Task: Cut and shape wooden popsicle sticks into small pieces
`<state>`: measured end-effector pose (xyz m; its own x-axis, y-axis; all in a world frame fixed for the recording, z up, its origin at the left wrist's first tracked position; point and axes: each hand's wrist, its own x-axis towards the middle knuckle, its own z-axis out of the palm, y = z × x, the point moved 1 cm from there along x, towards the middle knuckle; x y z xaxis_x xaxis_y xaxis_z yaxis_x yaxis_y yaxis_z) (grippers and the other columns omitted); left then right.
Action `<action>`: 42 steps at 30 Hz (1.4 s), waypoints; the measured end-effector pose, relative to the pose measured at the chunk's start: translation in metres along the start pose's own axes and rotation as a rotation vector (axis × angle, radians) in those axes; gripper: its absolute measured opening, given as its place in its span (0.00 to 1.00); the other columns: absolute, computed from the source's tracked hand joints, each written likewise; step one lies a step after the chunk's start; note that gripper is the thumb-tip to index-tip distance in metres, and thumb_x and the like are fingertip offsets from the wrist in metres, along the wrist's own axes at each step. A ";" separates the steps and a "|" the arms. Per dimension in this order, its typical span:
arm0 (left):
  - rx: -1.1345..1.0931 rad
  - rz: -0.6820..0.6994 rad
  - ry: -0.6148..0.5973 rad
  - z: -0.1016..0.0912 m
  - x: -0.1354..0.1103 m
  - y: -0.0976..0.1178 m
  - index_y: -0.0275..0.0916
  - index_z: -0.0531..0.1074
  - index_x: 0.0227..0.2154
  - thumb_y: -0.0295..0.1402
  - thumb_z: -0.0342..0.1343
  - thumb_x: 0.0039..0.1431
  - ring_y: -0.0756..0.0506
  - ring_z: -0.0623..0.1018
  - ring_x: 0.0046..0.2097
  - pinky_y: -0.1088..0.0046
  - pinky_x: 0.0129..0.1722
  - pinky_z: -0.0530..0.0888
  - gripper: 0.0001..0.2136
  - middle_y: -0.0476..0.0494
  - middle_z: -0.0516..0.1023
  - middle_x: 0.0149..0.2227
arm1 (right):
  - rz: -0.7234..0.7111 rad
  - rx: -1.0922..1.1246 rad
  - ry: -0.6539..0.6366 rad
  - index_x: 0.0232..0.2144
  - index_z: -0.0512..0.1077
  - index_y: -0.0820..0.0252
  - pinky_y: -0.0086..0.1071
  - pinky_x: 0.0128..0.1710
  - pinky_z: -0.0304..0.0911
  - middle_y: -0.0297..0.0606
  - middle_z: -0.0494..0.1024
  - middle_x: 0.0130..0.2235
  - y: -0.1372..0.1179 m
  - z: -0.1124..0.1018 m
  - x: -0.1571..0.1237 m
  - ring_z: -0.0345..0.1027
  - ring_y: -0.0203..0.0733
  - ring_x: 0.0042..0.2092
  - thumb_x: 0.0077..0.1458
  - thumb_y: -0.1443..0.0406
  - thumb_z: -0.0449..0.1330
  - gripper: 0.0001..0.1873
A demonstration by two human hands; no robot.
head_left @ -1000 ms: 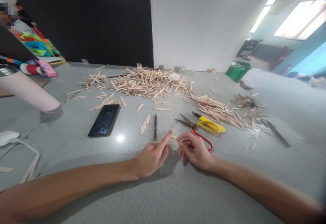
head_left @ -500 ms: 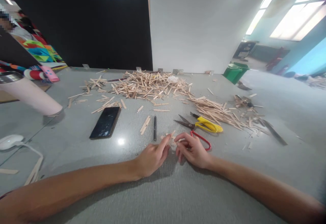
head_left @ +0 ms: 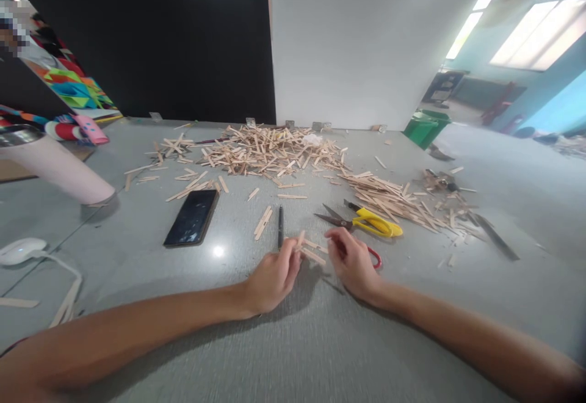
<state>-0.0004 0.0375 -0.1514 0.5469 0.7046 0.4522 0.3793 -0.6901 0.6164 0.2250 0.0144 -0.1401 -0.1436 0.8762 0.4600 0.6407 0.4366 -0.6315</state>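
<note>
My left hand [head_left: 273, 276] is closed, pinching a small piece made of wooden craft sticks [head_left: 313, 256] between thumb and fingers. Its sticks point to the right, with one short end up. To the right, apart from that piece, my right hand [head_left: 353, 264] has its fingers curled in. What those fingers hold, if anything, is hidden. Red-handled scissors [head_left: 339, 222] lie just beyond my right hand, which covers part of their handle. A dark pen [head_left: 281, 226] lies beyond my left hand, beside a few loose craft sticks [head_left: 263, 223].
A yellow cutter [head_left: 378, 223] lies against the scissors. Heaps of craft sticks [head_left: 270, 151] spread along the back panels, with another pile [head_left: 389, 198] at right. A phone [head_left: 192, 217], a pink bottle [head_left: 64, 168] and a white mouse-like device [head_left: 22, 251] are at left. A metal strip [head_left: 497, 238] lies right.
The stick piece has turned in my left hand, so its sticks now show pointing right. My right hand has drawn slightly right, away from my left, and its fingers have curled more.
</note>
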 end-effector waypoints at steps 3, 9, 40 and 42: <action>-0.036 -0.096 0.033 -0.003 0.003 0.001 0.37 0.64 0.56 0.33 0.41 0.81 0.49 0.79 0.23 0.77 0.26 0.73 0.10 0.50 0.81 0.29 | -0.064 -0.119 -0.037 0.42 0.76 0.57 0.47 0.47 0.72 0.48 0.78 0.45 -0.001 0.004 0.001 0.73 0.54 0.46 0.68 0.68 0.60 0.04; -0.084 -0.141 0.040 -0.005 0.007 0.001 0.38 0.67 0.55 0.35 0.41 0.81 0.49 0.77 0.27 0.74 0.31 0.75 0.13 0.49 0.79 0.32 | -0.136 -0.215 -0.101 0.38 0.76 0.57 0.52 0.48 0.73 0.47 0.79 0.42 -0.003 0.004 0.002 0.70 0.56 0.45 0.70 0.72 0.59 0.09; 0.384 -0.328 -0.065 -0.072 0.060 -0.020 0.41 0.63 0.47 0.27 0.55 0.66 0.41 0.82 0.35 0.70 0.32 0.71 0.10 0.43 0.81 0.39 | -0.007 -0.130 -0.101 0.40 0.65 0.53 0.40 0.41 0.70 0.41 0.78 0.39 0.003 0.003 0.001 0.73 0.49 0.39 0.70 0.71 0.54 0.07; 0.458 -0.365 -0.115 -0.079 0.066 -0.037 0.40 0.63 0.47 0.27 0.60 0.63 0.39 0.83 0.37 0.69 0.33 0.71 0.13 0.41 0.82 0.39 | -0.005 -0.126 -0.101 0.40 0.65 0.53 0.40 0.41 0.70 0.41 0.78 0.39 0.003 0.003 0.001 0.73 0.48 0.39 0.70 0.71 0.53 0.07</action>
<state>-0.0370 0.1228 -0.0936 0.3878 0.9049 0.1751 0.8274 -0.4255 0.3665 0.2250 0.0169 -0.1433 -0.2185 0.8929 0.3937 0.7282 0.4177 -0.5433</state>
